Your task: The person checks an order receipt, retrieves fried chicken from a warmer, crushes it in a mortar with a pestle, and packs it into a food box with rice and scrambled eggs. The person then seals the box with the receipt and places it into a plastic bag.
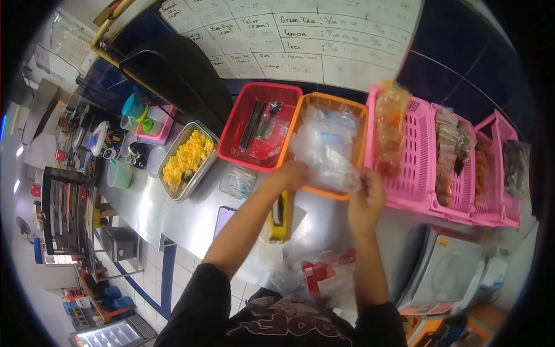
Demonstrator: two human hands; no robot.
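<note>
An orange basket [330, 193] stands on the steel counter with a bundle of clear plastic bags [328, 144] in it. The bundle reaches over the basket's near rim. At the near left corner is my left hand [293, 175], fingers curled and partly blurred; what they grip is hidden. My right hand [367, 199] is closed at the near right corner, pinching the edge of the clear plastic. Below my left wrist lies a yellow tool or dispenser [280, 218], partly covered by the forearm. Nearer my body is a crinkled clear bag with red packets [319, 277].
Left of the orange basket are a red basket [228, 132] with utensils, a metal tray [186, 194] of yellow food, a small clear box [238, 181] and a phone [224, 218]. Pink baskets [411, 144] with packets stand right. A whiteboard [312, 34] hangs behind.
</note>
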